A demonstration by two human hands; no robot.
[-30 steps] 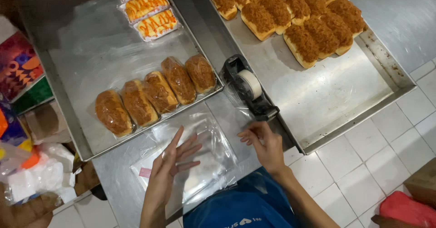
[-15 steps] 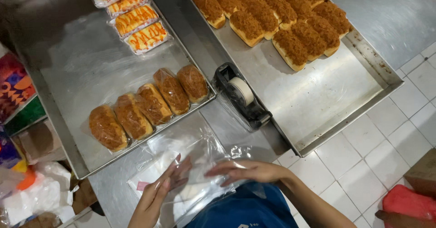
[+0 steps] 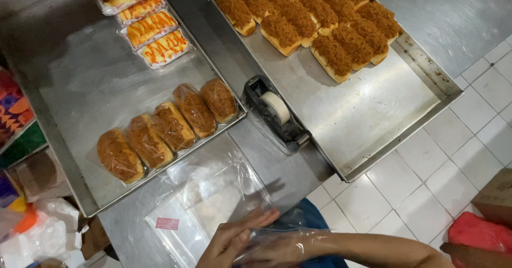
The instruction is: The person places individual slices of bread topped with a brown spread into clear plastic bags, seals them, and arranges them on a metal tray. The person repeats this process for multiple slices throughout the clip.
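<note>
My left hand (image 3: 229, 241) is cut off by the bottom edge. My right hand (image 3: 277, 246) is blurred inside a clear plastic bag (image 3: 266, 236); I cannot determine its grip.

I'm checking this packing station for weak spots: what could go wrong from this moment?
1. The right hand is inside a thin clear bag while the left hand holds it; the film could tear or cling shut.
2. The stack of bags lies loose near the table edge and might slide off.
3. The right tray juts past the table over the floor tiles; a bump could tip the unwrapped buns.
</note>
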